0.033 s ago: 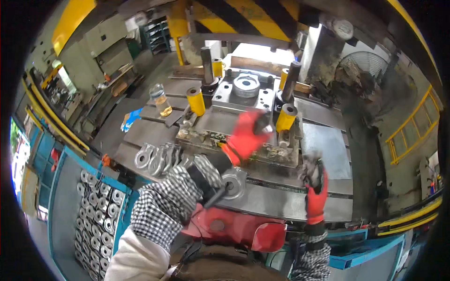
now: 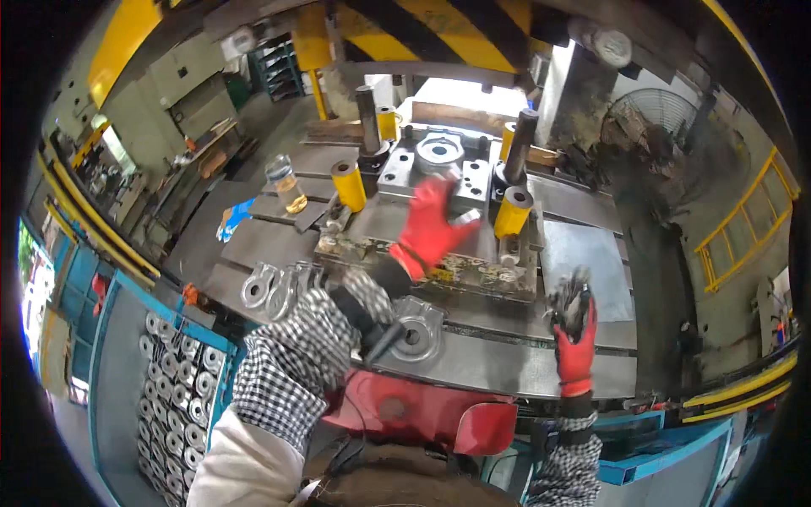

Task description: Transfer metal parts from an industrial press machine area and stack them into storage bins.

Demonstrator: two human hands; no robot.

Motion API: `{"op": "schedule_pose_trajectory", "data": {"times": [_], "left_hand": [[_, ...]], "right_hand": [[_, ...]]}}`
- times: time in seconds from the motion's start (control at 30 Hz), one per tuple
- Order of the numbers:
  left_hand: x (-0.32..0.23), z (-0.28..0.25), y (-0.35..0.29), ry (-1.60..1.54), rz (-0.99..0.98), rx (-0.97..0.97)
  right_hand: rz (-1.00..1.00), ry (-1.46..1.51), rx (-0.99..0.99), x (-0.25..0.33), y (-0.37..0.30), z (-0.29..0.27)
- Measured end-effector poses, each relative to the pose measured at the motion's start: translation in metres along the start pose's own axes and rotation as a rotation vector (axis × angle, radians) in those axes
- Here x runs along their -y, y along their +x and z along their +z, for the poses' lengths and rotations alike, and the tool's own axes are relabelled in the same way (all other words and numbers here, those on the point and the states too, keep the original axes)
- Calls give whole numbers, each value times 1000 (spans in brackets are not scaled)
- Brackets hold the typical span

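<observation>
My left hand [image 2: 429, 226], in a red glove with dark finger ends, reaches over the front of the press die with thumb and fingers apart, holding nothing I can see. Beyond it a ring-shaped metal part [image 2: 440, 150] sits on the bright die plate [image 2: 397, 179]. At the right, my gloved right hand [image 2: 576, 359] is closed around a shiny grey, ragged-looking object [image 2: 571, 306]; blur hides its kind. Below my left forearm lies a metal part with a round hole [image 2: 427, 328]. Several similar metal parts [image 2: 256, 291] lean together left of that forearm.
Yellow cylinders [image 2: 348, 186] and dark guide posts [image 2: 521, 139] flank the die. A bottle of yellowish liquid [image 2: 285, 182] stands left, a grey sheet [image 2: 591, 262] lies right. A blue bin [image 2: 127, 384] at lower left holds many ringed parts. Striped press ram [image 2: 435, 34] hangs overhead.
My left hand has moved slightly away from me and left, its fingers spreading toward the die. My right hand has shifted a little, still with the grey object.
</observation>
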State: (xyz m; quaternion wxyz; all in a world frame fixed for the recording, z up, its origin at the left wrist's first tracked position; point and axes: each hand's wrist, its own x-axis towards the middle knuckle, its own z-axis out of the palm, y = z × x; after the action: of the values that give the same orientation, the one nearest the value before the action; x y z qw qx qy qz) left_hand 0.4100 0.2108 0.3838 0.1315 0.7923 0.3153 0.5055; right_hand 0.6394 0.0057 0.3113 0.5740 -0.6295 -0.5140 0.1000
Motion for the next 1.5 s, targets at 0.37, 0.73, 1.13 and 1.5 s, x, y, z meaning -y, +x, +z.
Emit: {"op": "schedule_pose_trajectory", "data": {"times": [0.37, 0.73, 1.13, 1.5], "left_hand": [[96, 44, 122, 772, -613, 464], [115, 12, 124, 466, -322, 96], [-32, -111, -183, 283, -442, 432], [-32, -39, -205, 553, -341, 363]], "right_hand": [[359, 253, -99, -40, -100, -31], [408, 225, -5, -17, -136, -46], [480, 189, 483, -12, -55, 56], [-44, -30, 836, -31, -10, 190]]}}
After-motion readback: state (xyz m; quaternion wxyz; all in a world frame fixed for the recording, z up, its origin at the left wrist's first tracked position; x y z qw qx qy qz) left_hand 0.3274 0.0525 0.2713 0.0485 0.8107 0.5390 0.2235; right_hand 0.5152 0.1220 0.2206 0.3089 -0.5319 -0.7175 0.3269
